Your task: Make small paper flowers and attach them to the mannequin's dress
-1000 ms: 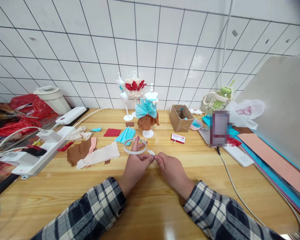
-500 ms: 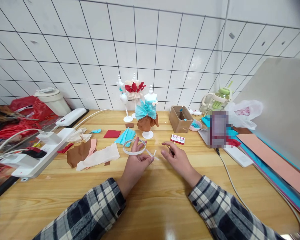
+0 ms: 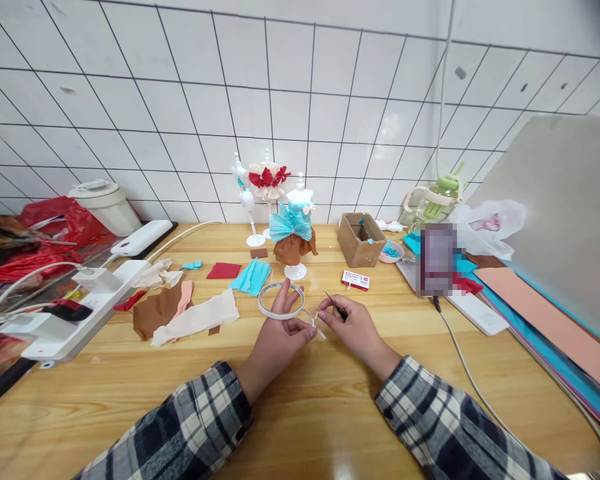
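Observation:
A thin roll of white tape (image 3: 266, 312) hangs around the raised fingers of my left hand (image 3: 283, 337). Thumb and forefinger of that hand pinch a short white strip (image 3: 321, 333) that trails off the roll. Close on its right, my right hand (image 3: 353, 327) has its thumb and forefinger at the strip's upper end, nearly touching the left fingertips. Dark pointed tweezers (image 3: 337, 305) are tucked in the right hand, tip toward the upper left. Beyond the hands stands a small white dress form (image 3: 296, 271) wearing a blue crepe top (image 3: 295, 223) and a brown skirt (image 3: 293, 250).
Crepe paper pieces lie left: cream (image 3: 200, 317), brown (image 3: 155, 310), red (image 3: 223, 270), blue (image 3: 251, 277). A cardboard box (image 3: 360, 243), a red-white blade packet (image 3: 355, 280) and a blurred phone (image 3: 437, 259) stand or lie right. A power strip (image 3: 90, 313) borders the left.
My left hand has shifted right with the tape roll. My right hand has come to the strip, its thumb and forefinger closing there, the tweezers still held.

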### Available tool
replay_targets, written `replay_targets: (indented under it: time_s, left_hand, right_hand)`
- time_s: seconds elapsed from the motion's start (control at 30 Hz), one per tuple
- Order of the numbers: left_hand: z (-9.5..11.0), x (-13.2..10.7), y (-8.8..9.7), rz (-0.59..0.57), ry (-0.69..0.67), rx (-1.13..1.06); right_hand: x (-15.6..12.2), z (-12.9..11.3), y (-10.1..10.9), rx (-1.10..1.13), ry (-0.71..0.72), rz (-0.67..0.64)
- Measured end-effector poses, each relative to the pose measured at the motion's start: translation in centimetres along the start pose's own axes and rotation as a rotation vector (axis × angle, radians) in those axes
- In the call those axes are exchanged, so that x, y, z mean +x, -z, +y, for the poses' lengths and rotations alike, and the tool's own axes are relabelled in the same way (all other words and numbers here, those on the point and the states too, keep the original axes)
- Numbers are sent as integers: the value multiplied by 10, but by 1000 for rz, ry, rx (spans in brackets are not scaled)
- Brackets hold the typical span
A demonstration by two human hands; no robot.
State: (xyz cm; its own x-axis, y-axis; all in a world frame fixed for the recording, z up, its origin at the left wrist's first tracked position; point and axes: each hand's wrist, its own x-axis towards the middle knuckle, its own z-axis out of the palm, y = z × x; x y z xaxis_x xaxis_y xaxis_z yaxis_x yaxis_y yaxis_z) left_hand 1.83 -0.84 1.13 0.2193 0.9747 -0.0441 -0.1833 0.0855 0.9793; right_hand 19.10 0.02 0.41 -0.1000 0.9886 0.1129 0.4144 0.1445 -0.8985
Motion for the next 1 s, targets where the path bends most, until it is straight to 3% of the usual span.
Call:
replay_targets:
  time_s: [0.2, 0.4, 0.53, 0.7, 1.0]
  left_hand:
    - [3, 6, 6, 126, -17, 16]
    - [-2, 11, 12, 227, -15, 70]
    - [-5, 12, 12, 231, -54, 97]
    - [-2, 8, 7, 217, -80, 148]
    - [-1, 3, 5, 190, -108, 177]
  right_hand:
    - [-2, 0, -3, 68, -20, 22]
    - [-16, -12, -2, -103, 118, -12]
    - [-23, -22, -12, -360, 51, -145]
    - [-21, -26, -18, -606, -14, -188]
    - [-22, -24, -21, -607, 1, -186]
